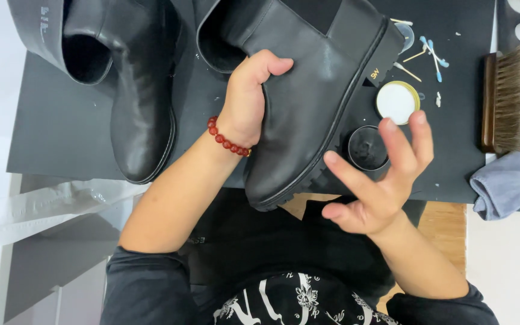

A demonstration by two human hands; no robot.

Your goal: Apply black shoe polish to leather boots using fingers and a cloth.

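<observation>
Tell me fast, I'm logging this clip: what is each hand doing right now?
Left hand: closed on the black boot, gripping it at the ankle.
Right hand: open, fingers spread, holding nothing, above the open polish tin.

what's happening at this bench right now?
A person holds a black ankle boot on its side in the left hand, fingers curled into its opening. The right hand is open and empty, hovering above an open tin of dark polish; its lid lies beside it. A second black boot lies on the black mat. A wooden brush, a grey cloth and cotton swabs sit to the right.
</observation>
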